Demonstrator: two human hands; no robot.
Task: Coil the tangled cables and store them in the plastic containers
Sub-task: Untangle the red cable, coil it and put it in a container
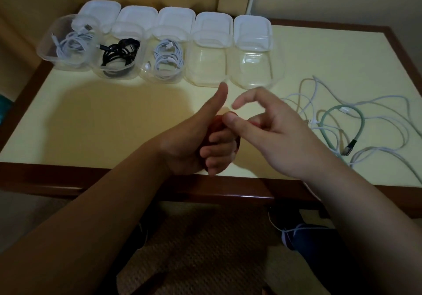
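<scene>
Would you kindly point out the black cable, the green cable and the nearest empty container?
black cable (118,54), head view, middle of its coil.
green cable (342,109), head view, top of its loop.
empty container (206,66), head view, its clear floor.

Both bare forearms reach forward from the lower corners of the view and meet near the middle. The left hand (196,144) stands on its edge with the thumb pointing straight up and the four fingers curled inward around something red, mostly hidden by them. The right hand (271,128) hovers just beside it, palm down, its thumb tip touching the top of the left hand's curled fingers, its forefinger arched forward and the other fingers bent under.
</scene>
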